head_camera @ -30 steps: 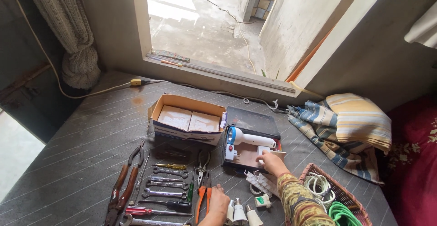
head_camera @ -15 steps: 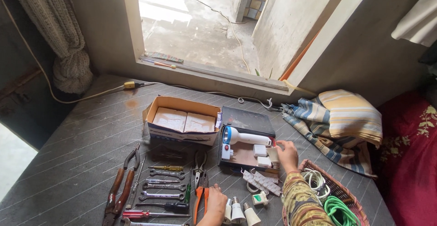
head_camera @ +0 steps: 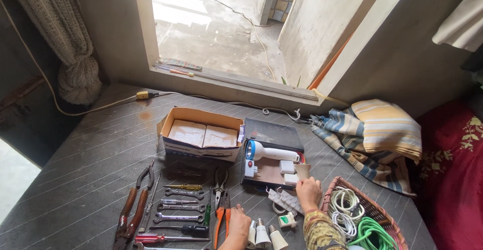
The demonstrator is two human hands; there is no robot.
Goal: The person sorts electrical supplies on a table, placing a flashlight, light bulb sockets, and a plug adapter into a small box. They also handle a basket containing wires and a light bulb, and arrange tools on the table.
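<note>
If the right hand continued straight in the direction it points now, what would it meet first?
The right hand points away from the person, holding a small beige cone-shaped piece. Straight on, it would probably first meet the white and blue torch in the open dark case; depth is unclear.
</note>
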